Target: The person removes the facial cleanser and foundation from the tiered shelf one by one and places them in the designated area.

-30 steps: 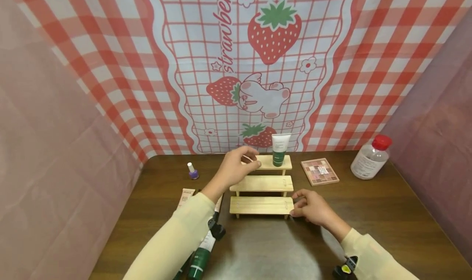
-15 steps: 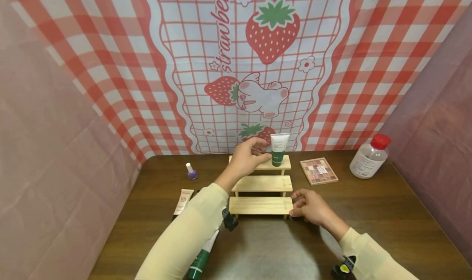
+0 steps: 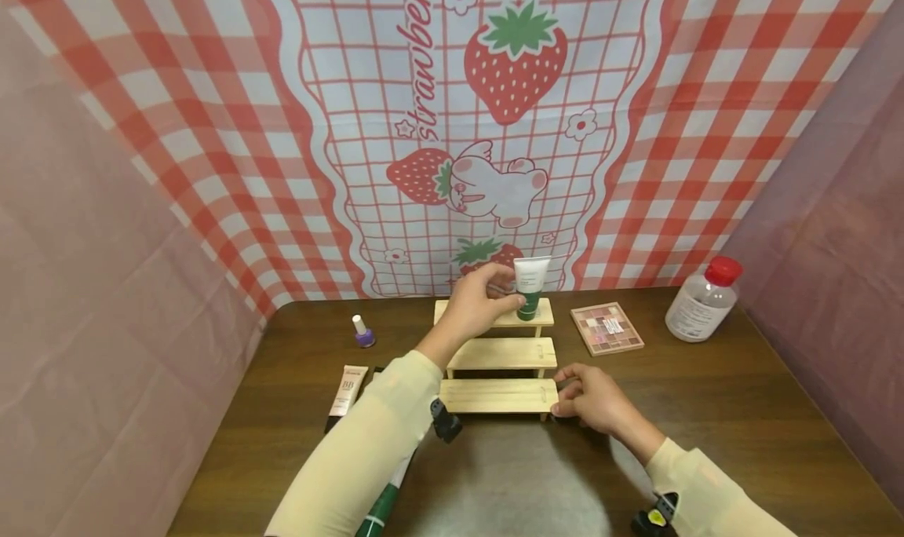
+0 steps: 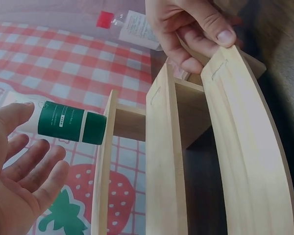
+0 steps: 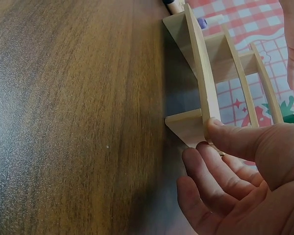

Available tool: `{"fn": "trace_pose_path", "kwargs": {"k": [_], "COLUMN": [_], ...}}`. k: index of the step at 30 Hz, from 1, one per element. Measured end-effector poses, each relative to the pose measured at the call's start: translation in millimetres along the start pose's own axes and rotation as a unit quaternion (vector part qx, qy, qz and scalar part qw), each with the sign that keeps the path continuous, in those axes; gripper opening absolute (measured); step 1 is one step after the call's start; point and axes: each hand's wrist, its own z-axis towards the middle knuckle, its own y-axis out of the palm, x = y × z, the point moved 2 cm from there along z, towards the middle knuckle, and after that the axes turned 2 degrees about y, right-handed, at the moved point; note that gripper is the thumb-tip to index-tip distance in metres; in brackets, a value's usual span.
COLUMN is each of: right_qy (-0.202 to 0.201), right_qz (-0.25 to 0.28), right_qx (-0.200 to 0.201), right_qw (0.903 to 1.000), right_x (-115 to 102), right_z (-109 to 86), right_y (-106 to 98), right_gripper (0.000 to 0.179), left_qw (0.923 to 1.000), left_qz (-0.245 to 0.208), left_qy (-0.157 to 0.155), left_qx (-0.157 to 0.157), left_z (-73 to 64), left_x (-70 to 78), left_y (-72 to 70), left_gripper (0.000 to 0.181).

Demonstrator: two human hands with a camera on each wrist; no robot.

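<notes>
A three-step wooden stand [image 3: 497, 396] sits on the table. On its top step stands a small white and green squeeze tube [image 3: 530, 287], upright on its green cap. My left hand [image 3: 482, 301] is right beside the tube. In the left wrist view the thumb [image 4: 15, 113] overlaps the tube's white part, and the other fingers spread loosely below it. My right hand [image 3: 593, 396] holds the right end of the lowest step. In the right wrist view its thumb [image 5: 230, 138] lies on the board's end, with fingertips close behind.
Right of the stand lie an eyeshadow palette [image 3: 607, 328] and a clear bottle with a red cap [image 3: 702, 301]. To the left are a purple nail polish bottle [image 3: 363, 333] and a BB cream tube [image 3: 346, 396]. A green-ended tube [image 3: 381, 509] is partly hidden under the left sleeve.
My left hand has moved right along the top step, from its left part up to the squeeze tube. The right hand stays at the lowest step's end.
</notes>
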Motion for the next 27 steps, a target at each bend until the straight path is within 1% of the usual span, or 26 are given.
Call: {"fn": "trace_pose_path", "kwargs": {"k": [5,12,22,27], "right_qy": [0.001,-0.003,0.001,0.001], "right_qz": [0.003,0.005,0.004,0.0], "right_qx": [-0.001,-0.001,-0.001,0.001], "right_qw": [1.0,1.0,1.0,1.0], "right_x": [1.0,1.4,-0.6,-0.1], "right_z": [0.5,1.2,0.8,1.1], "right_y": [0.8,0.9,0.9,0.8], "right_gripper": [0.043,0.043,0.043,0.043], "left_qw": [0.9999,0.9997,0.9988,0.9981], "left_qz": [0.012,0.018,0.029,0.041], "left_qy": [0.008,0.006,0.006,0.012], "left_qx": [0.006,0.013,0.04,0.045], "left_z": [1.7,3.4,6.9,9.2], "left_x": [1.7,4.2,6.2,7.1], "left_y": [0.9,3.4,5.2,6.9], "left_gripper": [0.044,0.043,0.029,0.022]}}
